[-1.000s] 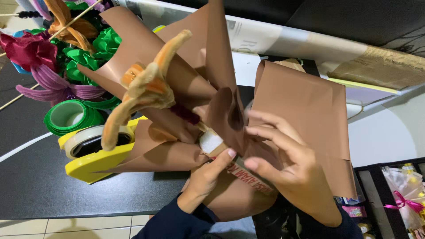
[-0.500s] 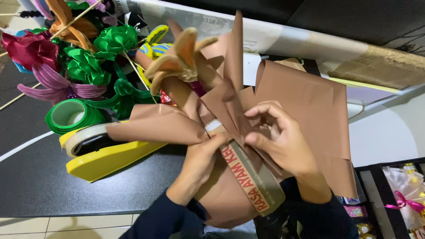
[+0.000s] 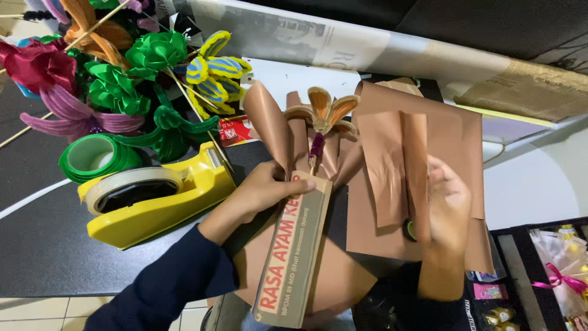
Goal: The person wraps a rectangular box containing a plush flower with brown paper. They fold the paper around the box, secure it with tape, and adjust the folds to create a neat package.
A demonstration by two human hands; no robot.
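Paper wrap (image 3: 392, 165): light, creases easily; left hand (image 3: 269, 190) pinches its neck by the cardboard strip (image 3: 294, 251), right hand (image 3: 447, 202) blurred, grip unclear.

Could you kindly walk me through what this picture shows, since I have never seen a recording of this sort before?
There is no machine here: a camera worn on a person's head looks down at their two bare hands. The left hand grips a long cardboard strip with brown paper gathered around an orange paper flower. The right hand, blurred, rests on a separate brown paper sheet. On the dark table lie a yellow tape dispenser, a green ribbon roll and colourful handmade flowers.
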